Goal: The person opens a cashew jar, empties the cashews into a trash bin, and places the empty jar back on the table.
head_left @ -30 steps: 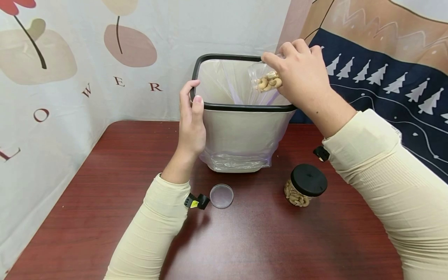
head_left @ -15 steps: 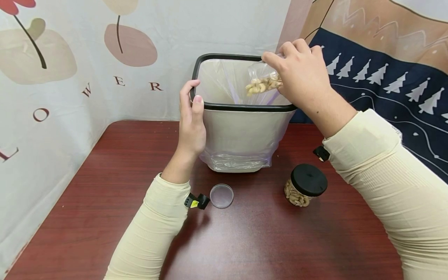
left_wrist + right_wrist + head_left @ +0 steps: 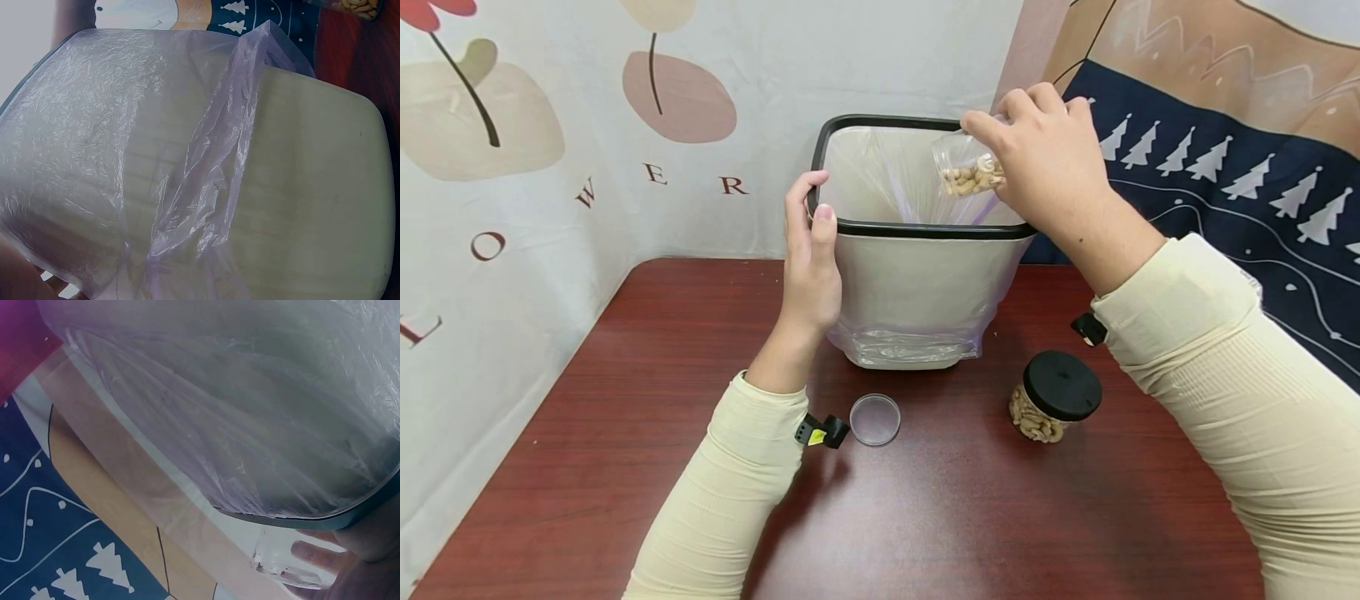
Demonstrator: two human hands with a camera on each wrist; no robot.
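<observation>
My left hand (image 3: 811, 258) grips the left side of a white trash bin (image 3: 925, 283) by its black rim, thumb at the front corner. A thin purplish plastic bag (image 3: 212, 162) lines the bin and is folded down over its outside. Above the right part of the bin's mouth, my right hand (image 3: 1048, 162) holds a small clear jar (image 3: 294, 556) tipped on its side, its mouth pointing left. Cashews (image 3: 970, 177) lie along the jar's lower wall. My right fingers hide the jar's base end in the head view.
A round clear lid (image 3: 875, 419) lies on the dark red table (image 3: 700, 333) in front of the bin. To its right stands a second jar with a black lid (image 3: 1062, 385), holding cashews. Printed cloths (image 3: 685, 208) hang behind the table.
Half a second ago the cashews slid left, out at the jar's mouth; now they lie back inside it. Both hands and the bin stay nearly where they were.
</observation>
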